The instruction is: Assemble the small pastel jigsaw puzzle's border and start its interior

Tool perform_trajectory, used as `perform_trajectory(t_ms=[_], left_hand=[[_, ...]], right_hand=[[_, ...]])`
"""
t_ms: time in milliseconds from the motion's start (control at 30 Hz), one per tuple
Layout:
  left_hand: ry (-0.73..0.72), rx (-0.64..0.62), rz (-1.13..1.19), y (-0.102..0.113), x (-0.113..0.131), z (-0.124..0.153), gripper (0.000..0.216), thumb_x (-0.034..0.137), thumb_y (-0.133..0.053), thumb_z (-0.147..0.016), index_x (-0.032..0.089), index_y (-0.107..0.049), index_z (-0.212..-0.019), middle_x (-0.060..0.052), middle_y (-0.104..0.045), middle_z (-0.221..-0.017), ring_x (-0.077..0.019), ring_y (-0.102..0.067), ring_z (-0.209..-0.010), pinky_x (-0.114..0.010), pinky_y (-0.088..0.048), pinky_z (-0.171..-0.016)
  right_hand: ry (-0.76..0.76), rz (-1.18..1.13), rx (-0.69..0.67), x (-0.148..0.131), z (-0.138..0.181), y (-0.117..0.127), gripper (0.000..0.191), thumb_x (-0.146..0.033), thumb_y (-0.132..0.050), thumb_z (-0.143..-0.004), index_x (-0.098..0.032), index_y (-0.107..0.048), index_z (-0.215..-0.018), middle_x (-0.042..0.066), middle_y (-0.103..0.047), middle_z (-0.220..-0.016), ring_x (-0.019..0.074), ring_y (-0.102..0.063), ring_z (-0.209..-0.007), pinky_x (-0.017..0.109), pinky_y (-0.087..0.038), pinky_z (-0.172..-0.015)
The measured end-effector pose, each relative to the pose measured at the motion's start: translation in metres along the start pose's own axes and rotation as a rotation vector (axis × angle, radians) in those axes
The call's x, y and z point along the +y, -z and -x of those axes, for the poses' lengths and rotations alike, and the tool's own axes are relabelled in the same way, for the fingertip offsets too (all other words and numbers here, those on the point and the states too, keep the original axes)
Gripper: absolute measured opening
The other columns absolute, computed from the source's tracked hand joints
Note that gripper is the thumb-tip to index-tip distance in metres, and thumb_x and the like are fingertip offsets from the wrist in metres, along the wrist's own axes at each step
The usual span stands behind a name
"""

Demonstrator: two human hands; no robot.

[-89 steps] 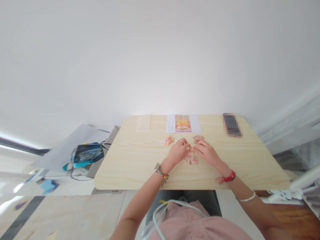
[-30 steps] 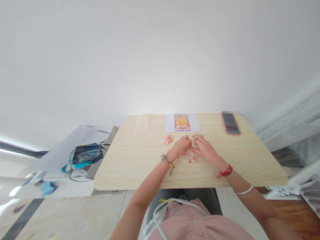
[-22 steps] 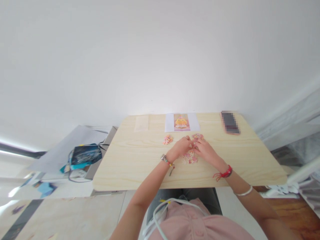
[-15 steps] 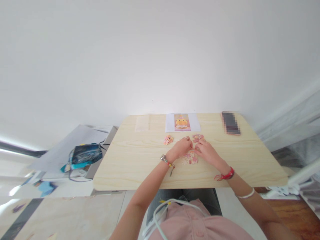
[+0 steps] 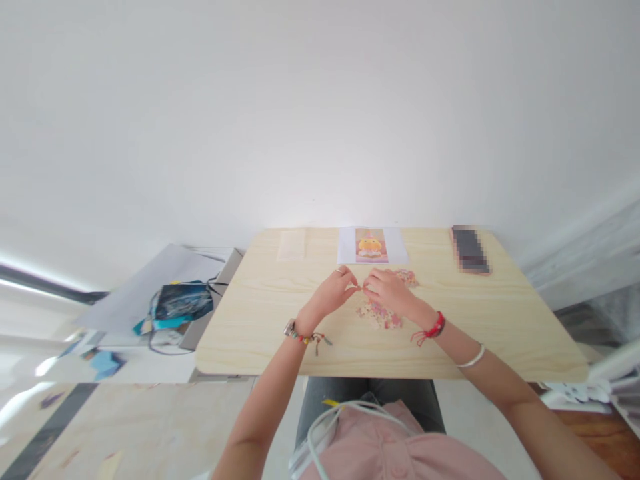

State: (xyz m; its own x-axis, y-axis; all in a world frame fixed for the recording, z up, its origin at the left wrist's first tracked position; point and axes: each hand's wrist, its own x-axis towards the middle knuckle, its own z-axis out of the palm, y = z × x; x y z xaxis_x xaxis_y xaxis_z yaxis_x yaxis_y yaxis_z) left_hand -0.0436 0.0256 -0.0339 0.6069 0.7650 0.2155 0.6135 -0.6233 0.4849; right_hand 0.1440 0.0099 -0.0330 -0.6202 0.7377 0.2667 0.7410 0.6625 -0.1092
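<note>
Over the table's middle, my left hand and my right hand meet almost fingertip to fingertip, both closed in a pinch. A tiny reddish bit shows between the fingertips; it looks like a puzzle piece, though its outline is too small to make out. Just below the right hand lies a loose pile of pink and cream puzzle pieces. Another small pile of pieces shows behind the right hand, partly covered by it. A printed picture of a yellow figure lies flat beyond both hands.
The pale wooden table stands against a white wall. A phone lies at its back right, a thin translucent sheet at its back left. Left of the table, a dark blue bag rests among papers. A white cable crosses my lap.
Both hands have moved left, off the front pile, and now pinch just behind it. The left small pile, visible before, is now hidden by my left hand. The view has shifted slightly.
</note>
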Motion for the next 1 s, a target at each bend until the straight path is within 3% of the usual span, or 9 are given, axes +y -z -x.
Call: perform_trajectory(t_ms=[233, 500, 633, 767, 900, 1000], left_hand=[[0.151, 0.078, -0.064, 0.014, -0.028, 0.020, 0.007, 0.018, -0.052, -0.079, 0.016, -0.057, -0.083, -0.004, -0.050, -0.086, -0.0158, -0.052, -0.084, -0.032, -0.044, -0.080], [0.239, 0.135, -0.138, -0.007, -0.056, 0.017, 0.009, 0.018, -0.051, -0.080, 0.014, -0.057, -0.086, -0.005, -0.050, -0.087, -0.0159, -0.054, -0.084, -0.032, -0.045, -0.079], [0.277, 0.184, -0.166, -0.005, -0.051, 0.021, 0.016, 0.016, -0.050, -0.080, 0.015, -0.055, -0.095, -0.006, -0.049, -0.093, -0.0165, -0.054, -0.088, -0.033, -0.045, -0.081], [0.306, 0.194, -0.169, -0.001, -0.031, 0.033, 0.018, 0.014, -0.048, -0.080, 0.016, -0.054, -0.097, -0.006, -0.048, -0.096, -0.0167, -0.054, -0.089, -0.033, -0.045, -0.082], [0.242, 0.074, -0.096, -0.013, -0.006, 0.037, 0.021, 0.014, -0.050, -0.079, 0.018, -0.054, -0.099, -0.007, -0.049, -0.100, -0.0165, -0.053, -0.091, -0.032, -0.045, -0.082], [0.214, -0.016, -0.072, -0.026, 0.009, 0.027, 0.022, 0.016, -0.052, -0.078, 0.018, -0.055, -0.099, -0.008, -0.049, -0.105, -0.0180, -0.053, -0.094, -0.033, -0.046, -0.082]], right_hand=[[0.105, -0.061, 0.046, -0.013, -0.045, -0.026, 0.018, -0.028, -0.048, -0.085, -0.014, -0.058, -0.082, 0.005, -0.054, -0.077, 0.0139, -0.050, -0.071, 0.026, -0.037, -0.065], [0.025, 0.016, -0.036, -0.015, -0.062, -0.040, 0.022, -0.026, -0.046, -0.086, -0.012, -0.060, -0.078, 0.006, -0.054, -0.077, 0.0143, -0.050, -0.068, 0.027, -0.038, -0.063], [-0.036, -0.057, 0.013, -0.008, -0.045, -0.027, 0.016, -0.023, -0.047, -0.085, -0.014, -0.061, -0.084, 0.007, -0.054, -0.083, 0.0152, -0.051, -0.074, 0.027, -0.039, -0.067], [-0.106, -0.194, -0.012, 0.013, -0.006, -0.012, 0.014, -0.017, -0.048, -0.083, -0.016, -0.061, -0.082, 0.005, -0.054, -0.085, 0.0148, -0.052, -0.077, 0.027, -0.040, -0.070], [-0.165, -0.270, -0.056, 0.028, 0.031, -0.007, 0.013, -0.015, -0.050, -0.080, -0.016, -0.063, -0.084, 0.005, -0.056, -0.085, 0.0154, -0.053, -0.079, 0.029, -0.041, -0.073], [-0.148, -0.277, -0.076, 0.028, 0.039, -0.009, 0.015, -0.013, -0.050, -0.079, -0.016, -0.063, -0.087, 0.006, -0.055, -0.086, 0.0158, -0.053, -0.080, 0.030, -0.041, -0.074]])
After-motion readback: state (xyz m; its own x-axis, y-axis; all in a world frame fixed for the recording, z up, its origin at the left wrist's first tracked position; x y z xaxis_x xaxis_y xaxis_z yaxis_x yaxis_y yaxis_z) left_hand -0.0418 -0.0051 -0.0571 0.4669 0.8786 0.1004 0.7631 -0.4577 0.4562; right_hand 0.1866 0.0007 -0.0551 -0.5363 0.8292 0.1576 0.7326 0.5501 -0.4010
